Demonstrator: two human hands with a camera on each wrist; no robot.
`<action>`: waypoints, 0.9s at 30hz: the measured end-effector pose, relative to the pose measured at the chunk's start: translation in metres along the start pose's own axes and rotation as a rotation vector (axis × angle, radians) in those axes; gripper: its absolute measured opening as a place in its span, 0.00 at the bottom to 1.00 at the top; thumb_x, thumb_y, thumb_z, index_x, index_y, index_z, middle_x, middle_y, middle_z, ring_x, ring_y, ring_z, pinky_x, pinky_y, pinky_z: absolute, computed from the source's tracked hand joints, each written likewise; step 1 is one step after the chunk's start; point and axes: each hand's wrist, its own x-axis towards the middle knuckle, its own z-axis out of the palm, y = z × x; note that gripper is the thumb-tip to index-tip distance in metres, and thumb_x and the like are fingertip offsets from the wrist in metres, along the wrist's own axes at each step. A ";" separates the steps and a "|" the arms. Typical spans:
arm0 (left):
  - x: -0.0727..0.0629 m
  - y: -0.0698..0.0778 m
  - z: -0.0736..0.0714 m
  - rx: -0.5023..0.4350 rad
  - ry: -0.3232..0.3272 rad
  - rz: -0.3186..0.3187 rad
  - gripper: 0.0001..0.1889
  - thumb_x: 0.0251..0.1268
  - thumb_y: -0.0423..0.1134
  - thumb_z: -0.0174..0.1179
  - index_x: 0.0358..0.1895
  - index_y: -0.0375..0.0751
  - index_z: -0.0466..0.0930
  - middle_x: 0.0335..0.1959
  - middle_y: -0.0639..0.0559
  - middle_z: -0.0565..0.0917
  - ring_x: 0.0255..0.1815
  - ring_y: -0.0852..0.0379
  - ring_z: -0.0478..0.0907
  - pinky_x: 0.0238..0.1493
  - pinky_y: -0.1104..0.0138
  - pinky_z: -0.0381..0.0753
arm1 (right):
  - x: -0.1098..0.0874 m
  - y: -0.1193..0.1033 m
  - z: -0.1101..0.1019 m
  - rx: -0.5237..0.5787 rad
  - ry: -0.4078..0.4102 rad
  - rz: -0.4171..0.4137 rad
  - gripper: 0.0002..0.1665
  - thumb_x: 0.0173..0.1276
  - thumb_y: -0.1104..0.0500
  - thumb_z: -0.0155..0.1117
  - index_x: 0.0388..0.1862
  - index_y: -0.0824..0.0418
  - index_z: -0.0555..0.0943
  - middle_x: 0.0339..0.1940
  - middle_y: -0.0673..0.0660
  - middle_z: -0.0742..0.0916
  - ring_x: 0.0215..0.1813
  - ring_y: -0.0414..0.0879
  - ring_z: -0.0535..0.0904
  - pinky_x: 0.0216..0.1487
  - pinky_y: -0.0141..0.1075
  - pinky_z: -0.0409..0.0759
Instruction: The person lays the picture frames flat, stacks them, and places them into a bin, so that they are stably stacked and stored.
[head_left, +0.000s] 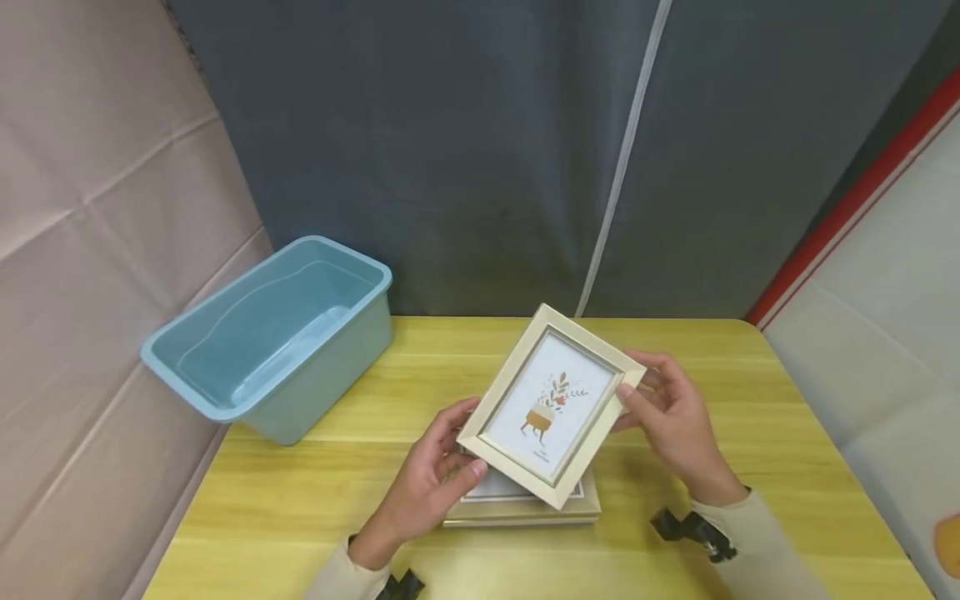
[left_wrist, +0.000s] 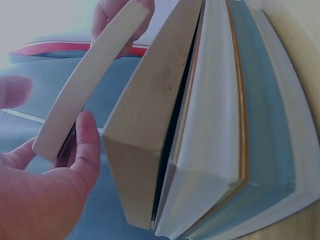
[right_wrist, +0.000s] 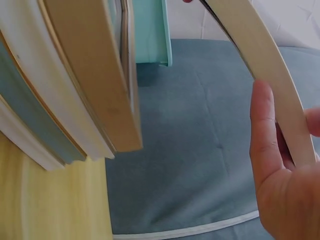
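Note:
A cream picture frame (head_left: pixel 555 408) is held tilted above the table, its front showing a drawing of a potted plant with legs. My left hand (head_left: pixel 420 483) grips its lower left corner, thumb on the front. At the right edge, my right hand (head_left: pixel 678 425) pinches it between thumb and fingers. Beneath, partly covered, lies a stack of frames (head_left: pixel 525 515) with a gold-beige one on top. The left wrist view shows the stack's sides (left_wrist: pixel 210 125) in beige, white and teal; the held frame's edge (left_wrist: pixel 90 80) is apart from it. Both wrists wear black camera mounts.
A blue plastic bin (head_left: pixel 330 367) stands at the table's left, with no contents visible inside. The wooden table (head_left: pixel 750 400) ends at a dark grey curtain (head_left: pixel 450 167). A pale cloth wall (head_left: pixel 112 208) rises on the left.

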 end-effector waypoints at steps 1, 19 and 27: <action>0.000 -0.001 0.000 -0.013 0.009 -0.003 0.37 0.72 0.24 0.60 0.82 0.41 0.59 0.72 0.35 0.72 0.63 0.55 0.80 0.56 0.62 0.89 | 0.000 0.002 0.001 0.022 0.008 0.002 0.27 0.75 0.80 0.54 0.70 0.68 0.73 0.55 0.55 0.89 0.37 0.48 0.91 0.29 0.46 0.90; 0.001 -0.006 0.013 -0.121 0.194 -0.173 0.47 0.67 0.24 0.67 0.85 0.51 0.53 0.69 0.33 0.72 0.56 0.51 0.83 0.51 0.64 0.90 | -0.013 0.013 0.029 0.137 0.162 0.136 0.23 0.76 0.77 0.57 0.62 0.59 0.67 0.61 0.58 0.81 0.50 0.48 0.91 0.34 0.52 0.91; -0.002 -0.002 0.013 -0.172 0.255 -0.301 0.50 0.65 0.22 0.67 0.84 0.60 0.53 0.62 0.30 0.79 0.51 0.41 0.89 0.49 0.55 0.92 | -0.020 0.014 0.034 0.064 0.029 0.069 0.32 0.72 0.81 0.56 0.69 0.65 0.61 0.64 0.57 0.81 0.48 0.49 0.91 0.34 0.56 0.90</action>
